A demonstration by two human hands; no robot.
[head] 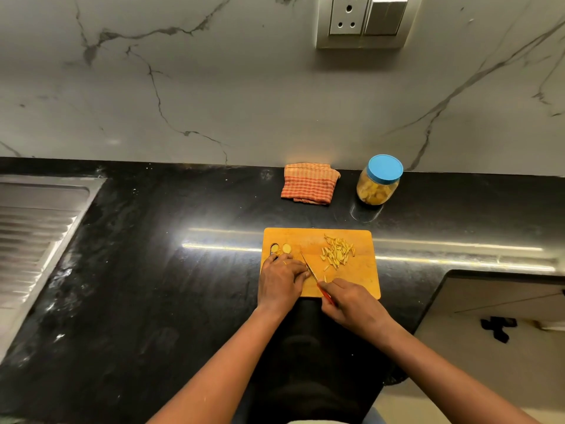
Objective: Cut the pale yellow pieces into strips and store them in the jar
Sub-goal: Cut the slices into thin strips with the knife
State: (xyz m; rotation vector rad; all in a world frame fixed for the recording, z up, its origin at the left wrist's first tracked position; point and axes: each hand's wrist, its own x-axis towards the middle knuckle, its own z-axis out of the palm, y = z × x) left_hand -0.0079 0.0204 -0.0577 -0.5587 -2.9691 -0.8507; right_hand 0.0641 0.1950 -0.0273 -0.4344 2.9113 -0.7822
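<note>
A wooden cutting board [360,283] lies on the black counter. Two round pale yellow pieces [282,248] sit at its left end, and a pile of cut strips [337,252] lies at its upper right. My left hand [282,280] presses down on the board's left part, fingers curled over whatever lies under them beside the blade. My right hand [351,301] grips the red handle of a knife [309,268], whose blade points up-left against my left fingertips. The jar [379,182], with a blue lid on and yellow pieces inside, stands behind the board at the right.
A folded orange checked cloth [308,183] lies at the back by the marble wall. A steel sink drainboard [33,228] fills the left. The counter's edge drops off at the right near a cabinet [501,304]. A wall socket [363,19] sits above.
</note>
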